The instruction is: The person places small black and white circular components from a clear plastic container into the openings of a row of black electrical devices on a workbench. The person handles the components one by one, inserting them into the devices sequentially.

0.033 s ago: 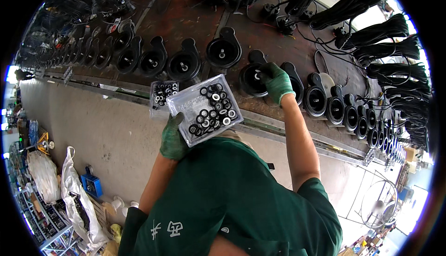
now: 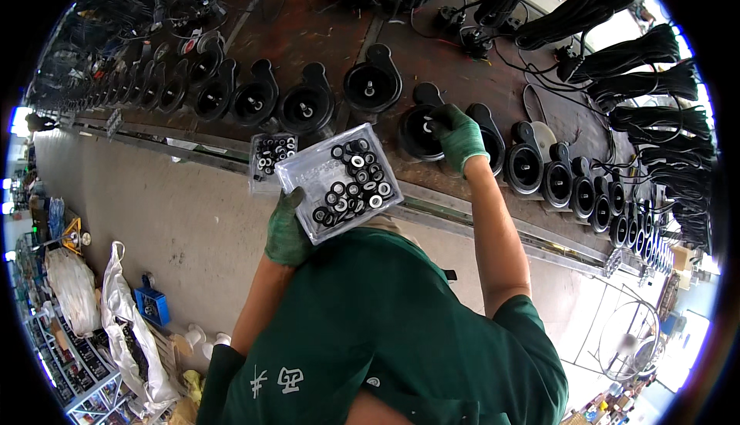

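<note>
My left hand (image 2: 288, 234), in a green glove, grips the lower left corner of a clear plastic box (image 2: 310, 169). Inside lie many small rings (image 2: 356, 186), black ones and black ones with pale metallic centres. My green-gloved right hand (image 2: 465, 141) reaches into a round black housing (image 2: 412, 138) on the bench edge, fingers pinched at its middle. A small bright piece shows by the fingertips; whether they hold it is hidden. Just left of that housing sits another black housing (image 2: 356, 92) with a metal shaft standing in its centre.
A smaller clear box (image 2: 266, 182) of rings sits behind the one I hold, at the bench edge. More black housings (image 2: 524, 169) line the dark bench (image 2: 308, 28) both ways. Bundled black cables (image 2: 590, 9) lie along the back and right. A white sack (image 2: 116, 302) stands at lower left.
</note>
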Demonstrator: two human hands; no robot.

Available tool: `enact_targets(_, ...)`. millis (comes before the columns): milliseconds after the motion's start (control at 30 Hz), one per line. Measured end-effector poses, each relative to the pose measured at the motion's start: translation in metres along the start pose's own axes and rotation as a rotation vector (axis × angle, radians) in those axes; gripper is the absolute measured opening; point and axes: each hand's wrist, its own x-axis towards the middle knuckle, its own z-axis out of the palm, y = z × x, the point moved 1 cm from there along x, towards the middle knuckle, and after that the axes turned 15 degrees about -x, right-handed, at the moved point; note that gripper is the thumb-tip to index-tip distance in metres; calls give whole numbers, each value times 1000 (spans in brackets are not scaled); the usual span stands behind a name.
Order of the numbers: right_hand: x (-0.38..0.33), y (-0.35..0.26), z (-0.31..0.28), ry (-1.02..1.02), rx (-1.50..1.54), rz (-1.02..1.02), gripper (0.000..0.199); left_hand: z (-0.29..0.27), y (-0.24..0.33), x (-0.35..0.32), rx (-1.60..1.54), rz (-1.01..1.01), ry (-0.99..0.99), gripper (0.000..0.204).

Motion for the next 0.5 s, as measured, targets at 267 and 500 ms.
enact_targets(267, -1, 3, 4, 232, -309, -151, 17, -14, -1, -8, 11, 36, 34, 78)
enact_targets(500, -40, 39, -71, 309, 34, 107, 17, -13, -3, -9, -7, 28, 47, 81)
